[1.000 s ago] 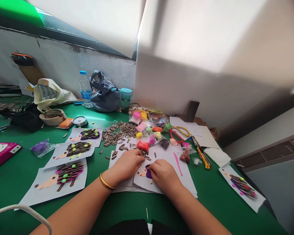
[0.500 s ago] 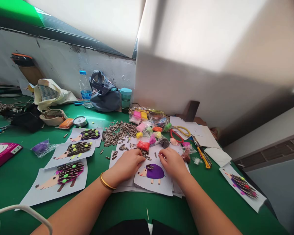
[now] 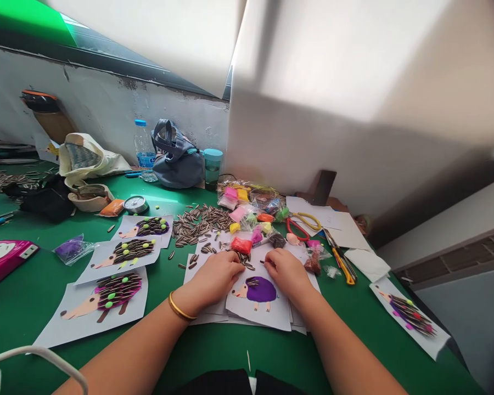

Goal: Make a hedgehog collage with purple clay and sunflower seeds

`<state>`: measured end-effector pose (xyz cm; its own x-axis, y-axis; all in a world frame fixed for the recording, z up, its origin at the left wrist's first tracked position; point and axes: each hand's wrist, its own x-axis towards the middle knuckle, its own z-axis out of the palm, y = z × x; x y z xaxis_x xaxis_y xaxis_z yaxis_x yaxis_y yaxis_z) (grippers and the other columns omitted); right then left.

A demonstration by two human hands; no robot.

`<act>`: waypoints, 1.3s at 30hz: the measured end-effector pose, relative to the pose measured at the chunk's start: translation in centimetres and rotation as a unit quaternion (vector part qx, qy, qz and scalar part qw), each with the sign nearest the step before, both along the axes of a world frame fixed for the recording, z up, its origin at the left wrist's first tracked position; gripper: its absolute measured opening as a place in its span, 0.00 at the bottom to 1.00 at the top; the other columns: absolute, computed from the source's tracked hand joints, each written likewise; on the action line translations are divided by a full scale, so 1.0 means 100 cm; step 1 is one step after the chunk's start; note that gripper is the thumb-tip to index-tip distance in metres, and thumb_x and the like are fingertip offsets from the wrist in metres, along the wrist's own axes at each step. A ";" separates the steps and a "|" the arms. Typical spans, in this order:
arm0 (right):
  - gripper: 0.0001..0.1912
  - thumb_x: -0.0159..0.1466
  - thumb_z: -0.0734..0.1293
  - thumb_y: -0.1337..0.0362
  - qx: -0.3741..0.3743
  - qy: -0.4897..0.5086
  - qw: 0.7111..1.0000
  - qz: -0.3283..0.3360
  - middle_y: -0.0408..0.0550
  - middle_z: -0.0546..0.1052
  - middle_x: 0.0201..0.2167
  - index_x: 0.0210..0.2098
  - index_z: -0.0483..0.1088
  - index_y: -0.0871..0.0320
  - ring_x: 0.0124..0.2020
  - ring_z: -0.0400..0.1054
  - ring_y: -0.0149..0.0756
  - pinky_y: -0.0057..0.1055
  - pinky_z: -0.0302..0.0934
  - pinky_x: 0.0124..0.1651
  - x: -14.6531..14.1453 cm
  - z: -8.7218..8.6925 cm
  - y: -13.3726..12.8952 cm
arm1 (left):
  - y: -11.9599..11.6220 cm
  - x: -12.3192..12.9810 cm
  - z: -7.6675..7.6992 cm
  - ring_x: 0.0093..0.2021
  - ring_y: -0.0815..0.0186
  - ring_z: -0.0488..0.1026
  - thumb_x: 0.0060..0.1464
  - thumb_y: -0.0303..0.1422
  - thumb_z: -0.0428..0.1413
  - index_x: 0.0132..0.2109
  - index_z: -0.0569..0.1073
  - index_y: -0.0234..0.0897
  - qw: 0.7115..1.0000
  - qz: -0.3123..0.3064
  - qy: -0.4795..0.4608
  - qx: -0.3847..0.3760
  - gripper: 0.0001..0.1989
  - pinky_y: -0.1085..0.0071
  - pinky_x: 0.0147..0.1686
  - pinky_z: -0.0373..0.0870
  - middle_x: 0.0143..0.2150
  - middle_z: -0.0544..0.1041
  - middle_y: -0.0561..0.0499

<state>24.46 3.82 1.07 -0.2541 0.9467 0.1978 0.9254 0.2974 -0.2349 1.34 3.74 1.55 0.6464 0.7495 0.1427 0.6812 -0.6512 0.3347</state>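
Observation:
A sheet of paper (image 3: 239, 314) in front of me bears a hedgehog with a purple clay body (image 3: 262, 291), a peach face and small feet. A few striped sunflower seeds (image 3: 253, 281) are set in the body near the head. My left hand (image 3: 216, 274) is at the sheet's upper left, fingers curled together beside loose seeds; what they hold, if anything, is hidden. Above the sheet's upper right, my right hand (image 3: 287, 270) pinches a single sunflower seed (image 3: 262, 263) between thumb and forefinger.
Behind my hands lie a seed pile (image 3: 200, 222), bagged coloured clay (image 3: 241, 244), scissors (image 3: 298, 227) and a yellow cutter (image 3: 343, 263). Finished hedgehog sheets (image 3: 123, 318) lie left, another sheet (image 3: 409, 315) right. A blue bag (image 3: 179, 164) and bottle (image 3: 143, 148) stand at the wall.
My right fingers have closed on a sunflower seed that lay loose on the paper just beside them. The left hand stays nearly in place.

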 end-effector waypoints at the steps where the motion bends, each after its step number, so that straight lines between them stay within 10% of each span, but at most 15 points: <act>1: 0.05 0.64 0.64 0.69 -0.007 0.011 1.000 -0.004 0.45 0.75 0.31 0.32 0.72 0.56 0.35 0.68 0.35 0.29 0.52 0.34 0.001 0.002 -0.002 | 0.000 0.000 0.000 0.43 0.58 0.71 0.59 0.29 0.53 0.46 0.79 0.43 1.000 0.000 0.000 0.000 0.12 0.65 0.43 0.66 0.43 0.74 0.46; 11: 0.10 0.59 0.64 0.74 -0.042 0.176 0.980 0.085 0.43 0.76 0.32 0.36 0.74 0.55 0.36 0.69 0.35 0.29 0.61 0.40 -0.010 0.000 -0.048 | -0.001 -0.003 0.001 0.45 0.59 0.70 0.55 0.30 0.58 0.44 0.77 0.43 1.000 -0.004 0.016 -0.006 0.09 0.66 0.43 0.65 0.44 0.73 0.48; 39: 0.05 0.62 0.67 0.71 0.052 0.019 0.993 0.108 0.47 0.74 0.31 0.34 0.76 0.56 0.34 0.66 0.36 0.30 0.58 0.38 -0.026 -0.016 -0.053 | 0.001 -0.002 0.000 0.44 0.60 0.71 0.54 0.29 0.58 0.43 0.77 0.43 1.000 -0.002 0.012 -0.013 0.09 0.67 0.43 0.64 0.45 0.72 0.48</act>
<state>21.86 -1.44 -0.52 -0.4392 0.8451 0.3048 0.8286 0.5121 -0.2262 1.15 3.84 1.51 0.6518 0.7506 0.1084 0.6871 -0.6450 0.3345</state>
